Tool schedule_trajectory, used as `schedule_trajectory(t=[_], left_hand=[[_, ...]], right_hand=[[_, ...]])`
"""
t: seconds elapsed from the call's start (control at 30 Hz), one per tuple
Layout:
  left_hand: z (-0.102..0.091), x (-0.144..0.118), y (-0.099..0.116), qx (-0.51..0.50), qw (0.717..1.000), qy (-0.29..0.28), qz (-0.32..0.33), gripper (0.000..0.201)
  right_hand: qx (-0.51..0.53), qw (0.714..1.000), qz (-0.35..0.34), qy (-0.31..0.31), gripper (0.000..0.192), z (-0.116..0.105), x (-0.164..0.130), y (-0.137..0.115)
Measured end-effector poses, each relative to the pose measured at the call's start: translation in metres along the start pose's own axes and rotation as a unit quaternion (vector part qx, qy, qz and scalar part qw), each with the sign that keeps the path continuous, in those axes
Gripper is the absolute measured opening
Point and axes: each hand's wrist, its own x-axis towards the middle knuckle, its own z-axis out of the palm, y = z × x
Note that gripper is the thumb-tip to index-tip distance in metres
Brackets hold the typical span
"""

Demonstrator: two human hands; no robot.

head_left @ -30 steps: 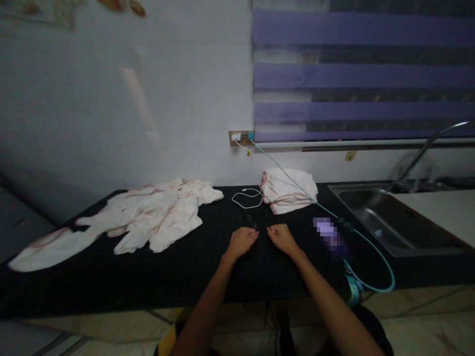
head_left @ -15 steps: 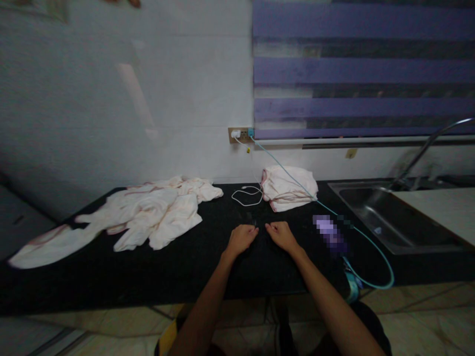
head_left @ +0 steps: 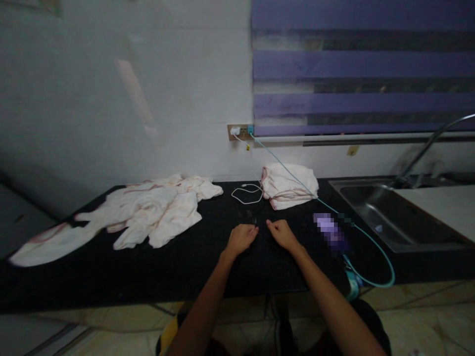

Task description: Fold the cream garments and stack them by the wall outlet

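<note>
My left hand (head_left: 242, 238) rests on the black counter (head_left: 178, 272), curled into a fist. Facing it across a small gap, my right hand (head_left: 282, 233) is closed too, thumb on top. Nothing shows in either hand. Beyond the right hand lies a folded stack of whitish cloth (head_left: 289, 185) with reddish edging. To the left, a loose heap of similar whitish cloth (head_left: 156, 210) spreads over the counter. Between the two sits a looped white cable (head_left: 247, 202).
Right of my hands is a blurred-out purple item (head_left: 329, 230) with a teal cable (head_left: 388, 262) running to the wall socket (head_left: 241, 131). A steel sink (head_left: 371, 207) with a curved faucet (head_left: 426, 148) is at the right, beside a pale board (head_left: 441, 207). A striped purple blind (head_left: 356, 64) hangs above.
The view has shifted very slightly. My right hand's thumb tip is a touch higher; otherwise both hands and the cloths stay in place.
</note>
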Motion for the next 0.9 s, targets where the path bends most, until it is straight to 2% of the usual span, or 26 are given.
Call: schedule_trajectory(t=[0.17, 0.27, 0.33, 0.37, 0.47, 0.53, 0.6, 0.7, 0.8, 0.9], left_hand=[[-0.007, 0.009, -0.006, 0.039, 0.999, 0.037, -0.001, 0.045], [-0.027, 0.022, -0.024, 0.081, 0.994, 0.069, -0.005, 0.031], [-0.050, 0.033, -0.045, 0.112, 0.987, 0.111, -0.033, 0.023], [-0.063, 0.039, -0.058, 0.128, 0.981, 0.137, -0.057, 0.026], [-0.100, 0.048, -0.101, 0.170, 0.949, 0.212, -0.162, 0.050], [-0.113, 0.043, -0.128, 0.189, 0.927, 0.232, -0.225, 0.060], [-0.113, 0.031, -0.149, 0.203, 0.919, 0.228, -0.250, 0.060], [-0.100, 0.010, -0.164, 0.221, 0.925, 0.210, -0.228, 0.055], [-0.094, 0.000, -0.167, 0.226, 0.931, 0.203, -0.204, 0.052], [-0.099, 0.002, -0.160, 0.223, 0.936, 0.210, -0.175, 0.053]], right_hand=[[-0.001, 1.000, 0.000, -0.004, 0.065, 0.000, -0.001, 0.000], [-0.002, 1.000, -0.002, -0.012, 0.064, 0.000, -0.002, 0.002], [-0.002, 1.000, 0.002, -0.020, 0.062, 0.001, -0.002, 0.005], [-0.002, 1.000, 0.006, -0.023, 0.062, 0.002, -0.002, 0.007], [-0.001, 0.999, 0.013, -0.030, 0.061, 0.003, -0.001, 0.010], [-0.002, 0.999, 0.014, -0.034, 0.061, 0.003, 0.000, 0.010], [-0.001, 0.999, 0.014, -0.038, 0.062, 0.003, 0.001, 0.009], [0.002, 0.999, 0.019, -0.040, 0.063, 0.003, 0.002, 0.008], [0.001, 0.999, 0.022, -0.035, 0.064, 0.003, 0.003, 0.008], [-0.002, 0.999, 0.027, -0.031, 0.064, 0.003, 0.003, 0.008]])
